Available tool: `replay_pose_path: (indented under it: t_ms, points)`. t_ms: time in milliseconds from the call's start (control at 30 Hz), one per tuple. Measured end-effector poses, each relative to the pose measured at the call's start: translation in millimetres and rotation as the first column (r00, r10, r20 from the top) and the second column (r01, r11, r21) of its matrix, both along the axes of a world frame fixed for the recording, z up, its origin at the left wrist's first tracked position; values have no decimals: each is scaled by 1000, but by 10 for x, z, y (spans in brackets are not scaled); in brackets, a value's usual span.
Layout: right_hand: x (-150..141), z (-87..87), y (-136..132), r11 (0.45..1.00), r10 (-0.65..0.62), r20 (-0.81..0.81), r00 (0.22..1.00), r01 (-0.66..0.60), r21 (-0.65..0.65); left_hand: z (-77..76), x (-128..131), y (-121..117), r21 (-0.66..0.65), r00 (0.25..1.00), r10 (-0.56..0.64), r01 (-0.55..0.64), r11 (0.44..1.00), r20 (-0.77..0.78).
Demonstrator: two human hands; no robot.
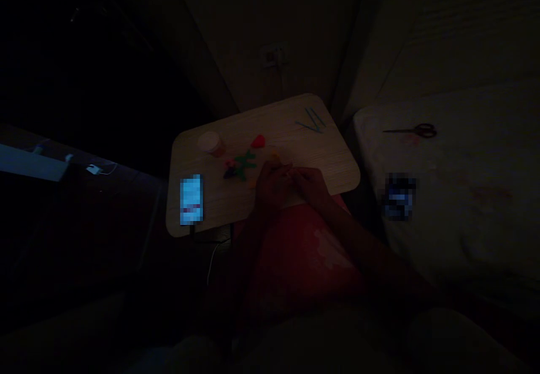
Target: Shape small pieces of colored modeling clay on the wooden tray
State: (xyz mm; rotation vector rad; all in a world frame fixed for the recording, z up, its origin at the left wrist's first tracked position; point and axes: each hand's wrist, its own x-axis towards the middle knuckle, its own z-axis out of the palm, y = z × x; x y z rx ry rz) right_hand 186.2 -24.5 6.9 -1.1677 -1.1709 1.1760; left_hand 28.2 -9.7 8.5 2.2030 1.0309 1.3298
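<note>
In the dim light my left hand (270, 185) and my right hand (311, 184) meet over the front of a small wooden table (228, 208). Fingers of both are bent and drawn together at the tips, and whatever lies between them is too dark to make out. Just beyond my left hand is a small yellow-orange lump (275, 157). To its left lie green clay-like pieces (245, 163), a dark purple lump (229, 171) and a pinkish bit (230, 162). A red lump (258, 141) sits farther back. An orange piece (252, 183) shows beside my left hand.
A lidded tub (210, 142) stands at the table's left, with a lit phone (191, 199) in front. Several thin sticks (312, 121) lie at the back right. Scissors (415, 131) and a blurred-out object (399, 197) rest on the pale surface (455, 160) to the right.
</note>
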Motion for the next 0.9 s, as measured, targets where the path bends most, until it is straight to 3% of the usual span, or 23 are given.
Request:
replay_pose_path:
  t_ms: [500,667,900]
  points:
    - [3,-16,-36,984,177,-109,978,-174,39,3,23,4,-14,996,-66,65,998,-68]
    - [-9,-26,-48,970,228,-49,972,-223,95,5,-1,-71,23,999,-27,28,999,-47]
    - [-7,-3,-44,991,133,-40,990,-133,17,-37,-28,-56,-8,999,32,-32,999,-19]
